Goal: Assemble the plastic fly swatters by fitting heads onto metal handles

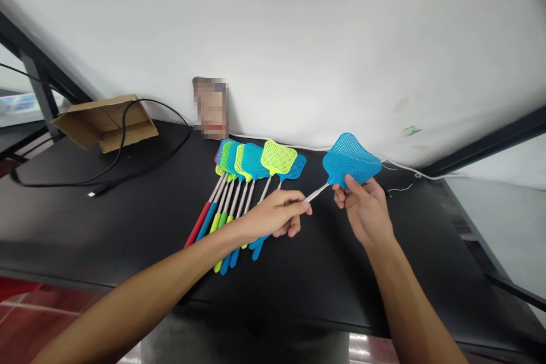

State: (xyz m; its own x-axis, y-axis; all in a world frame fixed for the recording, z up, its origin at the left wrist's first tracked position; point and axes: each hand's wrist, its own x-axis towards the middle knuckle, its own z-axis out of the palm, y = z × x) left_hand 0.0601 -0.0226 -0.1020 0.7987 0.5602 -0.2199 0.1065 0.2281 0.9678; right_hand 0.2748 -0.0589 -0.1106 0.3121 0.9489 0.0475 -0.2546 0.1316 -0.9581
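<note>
A blue fly swatter is held above the table between both hands. My left hand is closed around its silver metal shaft. With thumb and fingers, my right hand pinches the lower edge of its perforated head. Left of it lies a fanned row of several fly swatters in blue, green, yellow and red, heads toward the wall and handles toward me. My left hand and forearm pass over some of their handles and hide parts of them.
On the black table an open cardboard box stands at the back left, with a black cable looping past it. A blurred-out upright object leans on the white wall. A white cord runs along the wall's base.
</note>
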